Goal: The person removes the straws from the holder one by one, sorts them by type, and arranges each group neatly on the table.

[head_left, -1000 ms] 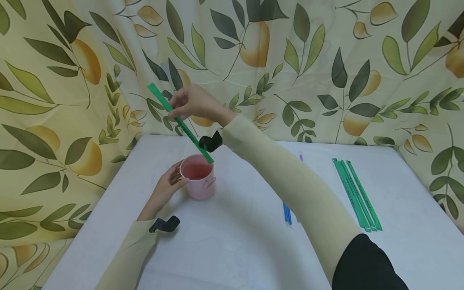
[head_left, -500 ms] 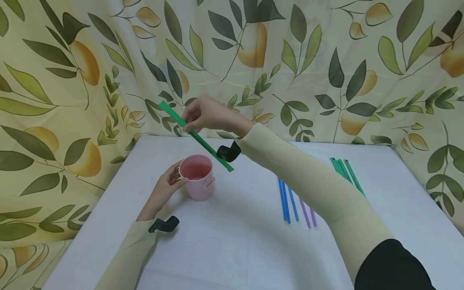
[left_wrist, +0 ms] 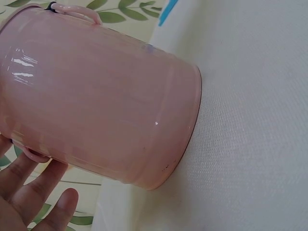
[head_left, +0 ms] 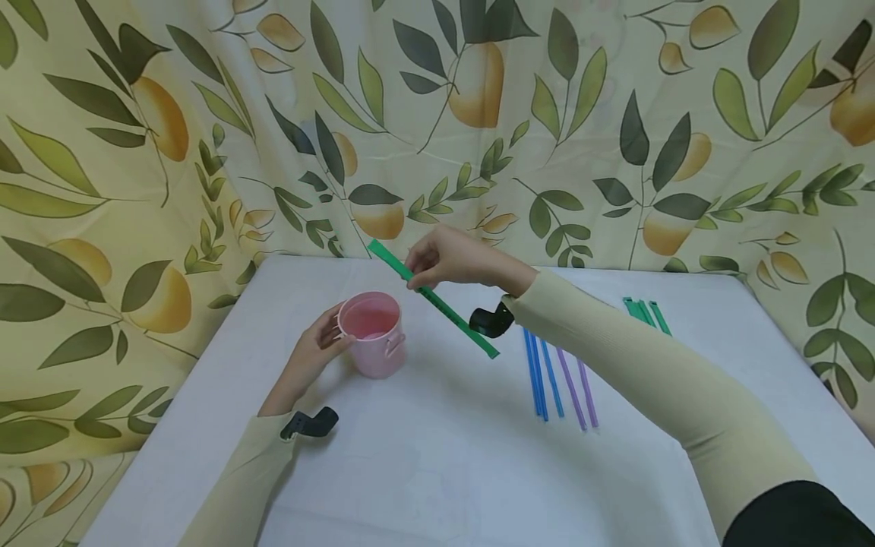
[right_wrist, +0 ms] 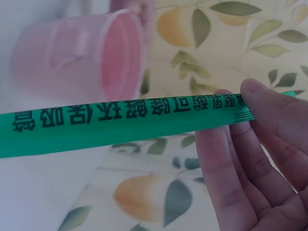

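In the head view my right hand [head_left: 454, 262] pinches a green wrapped drinking straw [head_left: 447, 310] between thumb and fingers. The straw hangs slanted above the table, right of a pink bucket [head_left: 383, 355] and apart from it. Dark printed characters run along the wrapper [right_wrist: 120, 115] in the right wrist view. My left hand [head_left: 316, 351] holds the bucket by its left side, thumb at the rim and fingers round the far side. Upright on the table, the bucket shows a reddish-pink inside; its bottom is partly hidden. Small loop handles sit on its sides.
Several blue straws [head_left: 537, 380] and purple straws [head_left: 571, 387] lie right of centre on the white table [head_left: 410, 471]. Farther right, green wrapped straws [head_left: 642, 310] are partly hidden by my right sleeve [head_left: 636, 357]. A leaf-patterned curtain [head_left: 533, 91] hangs behind.
My right hand has moved right and down with the green wrapped straw, from above the bucket to beside it. My left hand and the bucket have stayed in place.
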### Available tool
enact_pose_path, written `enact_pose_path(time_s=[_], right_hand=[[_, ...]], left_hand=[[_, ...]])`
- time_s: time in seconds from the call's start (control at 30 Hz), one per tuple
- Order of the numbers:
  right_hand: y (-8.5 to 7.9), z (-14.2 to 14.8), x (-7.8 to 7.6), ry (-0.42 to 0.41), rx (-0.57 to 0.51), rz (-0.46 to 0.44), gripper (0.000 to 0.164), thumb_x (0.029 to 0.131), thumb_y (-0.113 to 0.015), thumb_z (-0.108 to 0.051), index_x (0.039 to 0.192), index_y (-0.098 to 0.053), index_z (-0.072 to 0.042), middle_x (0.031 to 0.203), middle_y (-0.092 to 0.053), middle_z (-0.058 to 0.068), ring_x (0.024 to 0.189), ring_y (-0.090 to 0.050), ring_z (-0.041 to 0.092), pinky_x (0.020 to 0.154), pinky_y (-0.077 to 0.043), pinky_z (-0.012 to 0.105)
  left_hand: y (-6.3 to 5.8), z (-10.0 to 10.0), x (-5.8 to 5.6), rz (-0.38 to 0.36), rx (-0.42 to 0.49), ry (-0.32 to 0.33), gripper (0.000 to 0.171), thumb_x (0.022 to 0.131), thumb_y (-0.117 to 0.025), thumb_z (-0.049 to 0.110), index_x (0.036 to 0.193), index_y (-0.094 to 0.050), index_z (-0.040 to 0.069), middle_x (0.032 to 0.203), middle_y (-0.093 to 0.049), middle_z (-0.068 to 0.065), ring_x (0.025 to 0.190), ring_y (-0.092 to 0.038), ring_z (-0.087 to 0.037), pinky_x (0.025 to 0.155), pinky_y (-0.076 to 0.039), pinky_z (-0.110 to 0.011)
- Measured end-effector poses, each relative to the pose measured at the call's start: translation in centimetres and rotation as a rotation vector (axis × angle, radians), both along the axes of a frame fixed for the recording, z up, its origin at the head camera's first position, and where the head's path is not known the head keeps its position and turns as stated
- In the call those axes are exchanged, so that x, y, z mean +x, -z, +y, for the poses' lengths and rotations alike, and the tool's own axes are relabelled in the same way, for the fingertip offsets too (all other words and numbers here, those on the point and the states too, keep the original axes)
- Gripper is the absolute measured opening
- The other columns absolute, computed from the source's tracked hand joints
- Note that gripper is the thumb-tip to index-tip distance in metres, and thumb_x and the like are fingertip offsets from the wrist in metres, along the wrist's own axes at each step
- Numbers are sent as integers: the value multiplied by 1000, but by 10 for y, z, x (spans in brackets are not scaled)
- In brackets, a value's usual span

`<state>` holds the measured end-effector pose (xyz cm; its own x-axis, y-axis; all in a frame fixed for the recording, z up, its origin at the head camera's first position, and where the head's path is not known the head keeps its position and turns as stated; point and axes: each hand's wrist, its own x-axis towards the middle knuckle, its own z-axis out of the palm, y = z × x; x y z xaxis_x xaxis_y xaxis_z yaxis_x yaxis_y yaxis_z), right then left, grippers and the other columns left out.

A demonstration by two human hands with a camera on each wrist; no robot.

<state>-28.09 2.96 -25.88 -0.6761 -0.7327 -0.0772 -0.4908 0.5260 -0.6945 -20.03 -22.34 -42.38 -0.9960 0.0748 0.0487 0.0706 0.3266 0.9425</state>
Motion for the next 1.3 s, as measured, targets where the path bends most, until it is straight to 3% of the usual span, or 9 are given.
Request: enact_pose_path(time_s=[0.23,0.43,0.8,1.07,1.3], right_hand=[[15,36,-3,12,18,-5,17,83,-72,-15,96,-72,-5,84,-73,8,72,-67,13,74,-59,28],[25,66,0,53,18,-35,18,83,-71,-17,96,-71,-4,83,-72,7,71,-66,13,73,-59,28],[36,128,3,234,1,-113,23,85,-69,-20,99,-68,-2,87,-72,5,77,-66,12,74,-57,26],[41,166,2,336,7,-100,28,87,-67,-16,106,-66,4,95,-72,12,81,-69,14,80,-59,36],[51,203,1,407,70,-80,32,89,-65,-22,108,-65,3,97,-72,10,85,-69,18,91,-53,48]], left_hand=[[0,0,0,5,3,7,66,92,-60,23,148,-28,10,148,-38,-17,134,-41,-33,109,-37,-42],[2,0,-1,9,4,5,63,92,-59,17,147,-28,10,148,-38,-17,134,-41,-33,110,-37,-43],[1,0,1,-13,-6,-3,63,93,-58,15,148,-28,10,149,-37,-17,135,-40,-34,111,-36,-44],[1,0,2,-7,-6,-3,63,93,-58,14,148,-27,10,149,-37,-17,135,-40,-33,110,-36,-43],[1,-1,1,9,3,5,62,93,-57,12,148,-27,9,149,-36,-17,135,-39,-34,110,-36,-43]])
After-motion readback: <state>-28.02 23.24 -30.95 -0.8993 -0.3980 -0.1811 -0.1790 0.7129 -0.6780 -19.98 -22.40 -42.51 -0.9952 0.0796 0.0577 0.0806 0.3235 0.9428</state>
